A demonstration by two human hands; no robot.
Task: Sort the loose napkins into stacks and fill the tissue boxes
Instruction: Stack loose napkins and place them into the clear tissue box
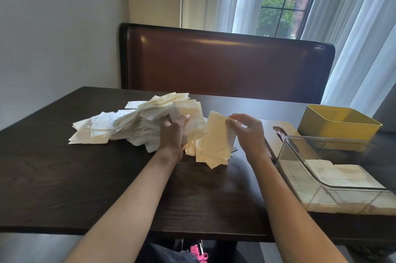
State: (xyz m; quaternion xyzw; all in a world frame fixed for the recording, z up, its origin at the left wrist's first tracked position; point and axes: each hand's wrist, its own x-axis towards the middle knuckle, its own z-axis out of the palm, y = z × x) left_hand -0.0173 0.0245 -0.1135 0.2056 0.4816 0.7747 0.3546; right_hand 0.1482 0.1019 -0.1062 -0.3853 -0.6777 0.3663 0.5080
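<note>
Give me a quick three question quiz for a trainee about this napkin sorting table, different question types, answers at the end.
1. True or false: the clear box already holds some napkins.
2. Which hand pinches the napkin standing on edge? A) left hand B) right hand
3. Fill in: the yellow box sits ____ the clear box, farther from the person.

Key: 1 true. 2 B; the left hand grips part of the loose pile. 3 behind.

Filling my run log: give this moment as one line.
left hand: grips napkin pile | right hand: pinches napkin | clear box: partly filled
</note>
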